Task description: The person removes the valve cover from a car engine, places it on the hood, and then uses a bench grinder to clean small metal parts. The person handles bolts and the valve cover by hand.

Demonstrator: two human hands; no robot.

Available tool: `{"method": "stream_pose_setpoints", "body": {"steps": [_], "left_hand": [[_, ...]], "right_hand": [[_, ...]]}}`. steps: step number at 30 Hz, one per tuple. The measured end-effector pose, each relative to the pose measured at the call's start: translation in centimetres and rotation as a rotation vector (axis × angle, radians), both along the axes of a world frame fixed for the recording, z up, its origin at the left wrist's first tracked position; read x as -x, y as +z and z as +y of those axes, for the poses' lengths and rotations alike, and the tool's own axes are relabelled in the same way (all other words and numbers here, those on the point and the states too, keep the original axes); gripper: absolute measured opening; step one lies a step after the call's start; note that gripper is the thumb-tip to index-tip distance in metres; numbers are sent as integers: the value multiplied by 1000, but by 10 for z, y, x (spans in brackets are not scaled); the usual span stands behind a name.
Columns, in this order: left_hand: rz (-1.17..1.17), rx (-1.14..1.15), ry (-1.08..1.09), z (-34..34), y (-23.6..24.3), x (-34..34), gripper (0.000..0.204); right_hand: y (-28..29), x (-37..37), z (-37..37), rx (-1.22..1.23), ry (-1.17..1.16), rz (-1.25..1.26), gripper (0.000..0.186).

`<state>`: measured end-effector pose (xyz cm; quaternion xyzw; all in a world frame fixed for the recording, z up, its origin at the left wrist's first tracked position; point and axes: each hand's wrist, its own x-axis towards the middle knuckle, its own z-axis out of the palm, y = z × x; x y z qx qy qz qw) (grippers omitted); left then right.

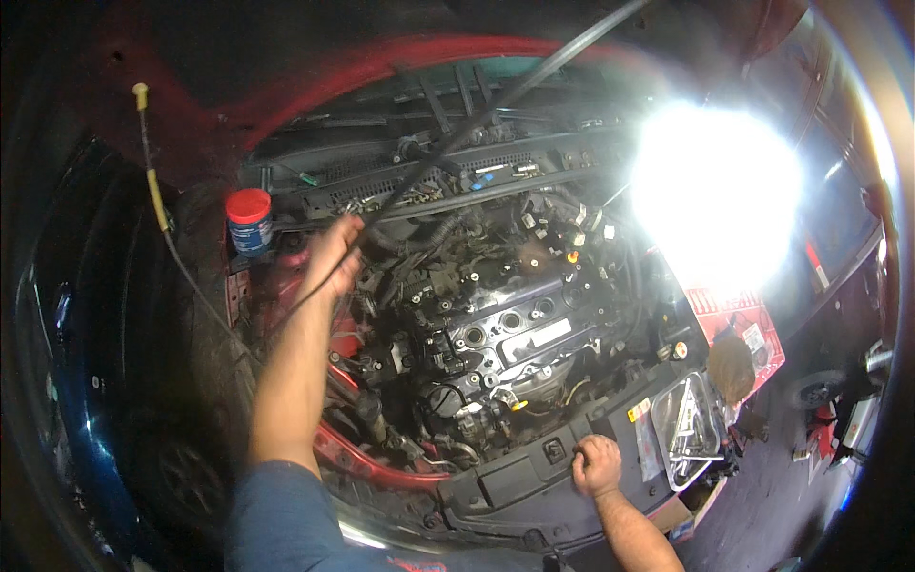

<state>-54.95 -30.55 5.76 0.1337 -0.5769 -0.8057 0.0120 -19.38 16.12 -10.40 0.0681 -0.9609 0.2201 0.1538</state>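
My left hand point(334, 253) reaches over the left side of the engine bay, its fingertips near small metal tools point(415, 195) on the ledge below the windshield. Those fingers are blurred and partly behind the dark hood prop rod point(434, 154). My right hand point(598, 465) is curled at the front panel point(515, 496); what it holds, if anything, is hidden. Between my hands lies the engine point(519, 334), with round openings in its top cover and a yellow-handled dipstick point(518, 405) at its front.
A blue jar with a red lid point(250, 221) stands at the left fender. A bright work lamp point(720, 195) glares at the right, above a red tool case point(762, 334). A clear tray of metal tools point(691, 429) sits right of my right hand. A cable point(176, 253) hangs at the left.
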Motion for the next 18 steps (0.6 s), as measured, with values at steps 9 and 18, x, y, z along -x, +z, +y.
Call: {"method": "stream_pose_setpoints", "body": {"steps": [9,18], "left_hand": [[-388,-594,-175,66,-85,-298,26],[-265,-719,-91,-20,-25,-406,32]], "right_hand": [[-18,-7,5,-57,1,61,18],[-8,-3,-6,-153,-24,-152,24]]}}
